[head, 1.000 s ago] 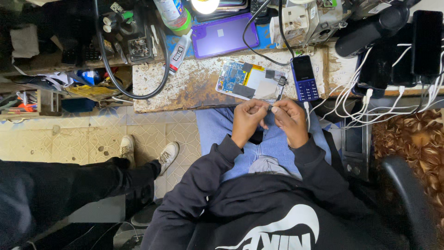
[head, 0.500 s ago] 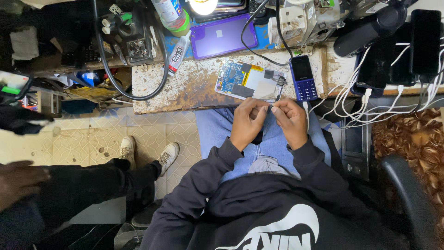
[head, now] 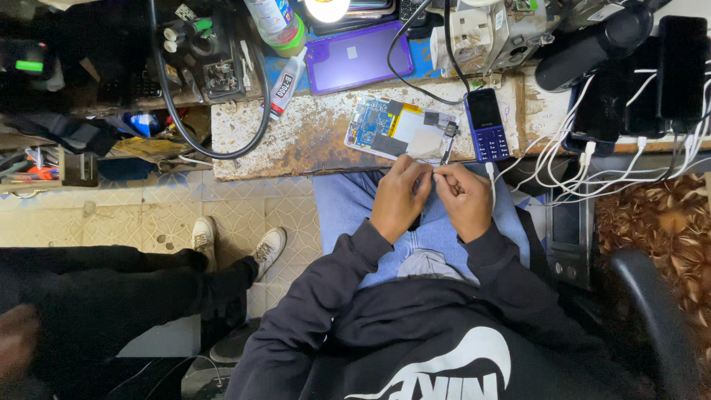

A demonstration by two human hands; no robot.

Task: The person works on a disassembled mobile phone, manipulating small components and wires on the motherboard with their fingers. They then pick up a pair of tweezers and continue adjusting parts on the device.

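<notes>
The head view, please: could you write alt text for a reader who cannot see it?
Seen from above, a seated person's left hand and right hand pinch something too small to tell, at the edge of a worn, rust-stained workbench. An opened tablet with bare circuit board and a blue keypad phone lie there.

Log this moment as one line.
left hand: pinching small part | right hand: pinching same part | opened phone, blue keypad phone on workbench

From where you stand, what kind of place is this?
Most likely a small phone repair stall. An opened device with a bare circuit board lies on the worn workbench, beside a blue keypad phone, a purple phone case and many white charging cables.
</notes>
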